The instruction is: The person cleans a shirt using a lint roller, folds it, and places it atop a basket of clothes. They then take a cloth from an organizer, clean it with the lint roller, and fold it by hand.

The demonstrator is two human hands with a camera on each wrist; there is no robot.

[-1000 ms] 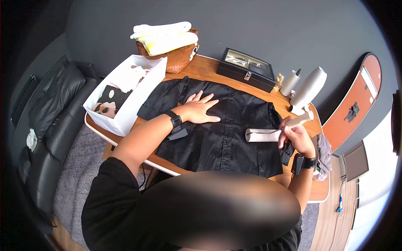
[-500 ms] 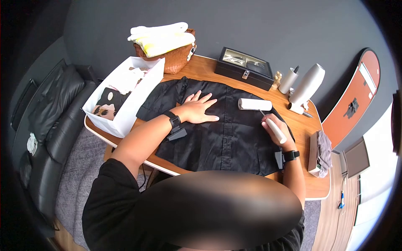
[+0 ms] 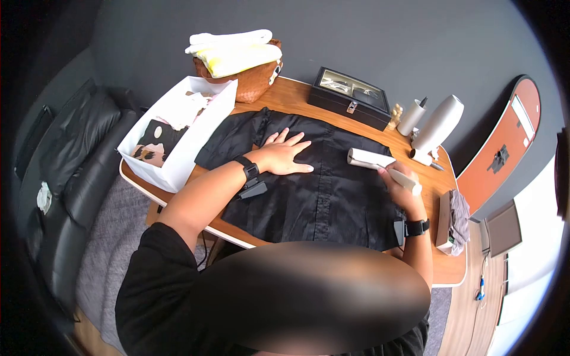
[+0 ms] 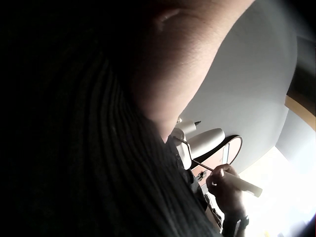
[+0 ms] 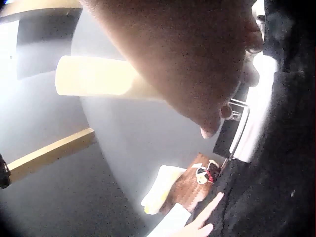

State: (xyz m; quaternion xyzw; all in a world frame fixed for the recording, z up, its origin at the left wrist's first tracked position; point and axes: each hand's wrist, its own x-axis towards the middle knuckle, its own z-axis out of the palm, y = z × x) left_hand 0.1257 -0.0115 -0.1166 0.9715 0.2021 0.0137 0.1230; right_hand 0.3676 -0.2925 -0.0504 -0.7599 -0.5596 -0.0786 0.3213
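On a wooden counter [image 3: 291,91], a dark garment [image 3: 309,204] lies spread out; clock directions run from its middle. At 10 o'clock, a white box [image 3: 205,136] holds folded cloth. At 11, a brown basket [image 3: 256,83] carries white and yellow fabric. Closer in, also at 11, the person's left hand [image 3: 282,156] presses flat on the garment, fingers spread. At 1, beyond the cloth, is a black case [image 3: 349,102] with a clear lid. At 2, a white roller [image 3: 368,158] lies over the garment and appears to touch it. At 3, the right hand [image 3: 402,191] grips the roller's pale handle. The step looks like rolling the cloth's surface; another pass would call for the left hand steadying the fabric while the right draws the roller along. No brand, label or writing is readable.
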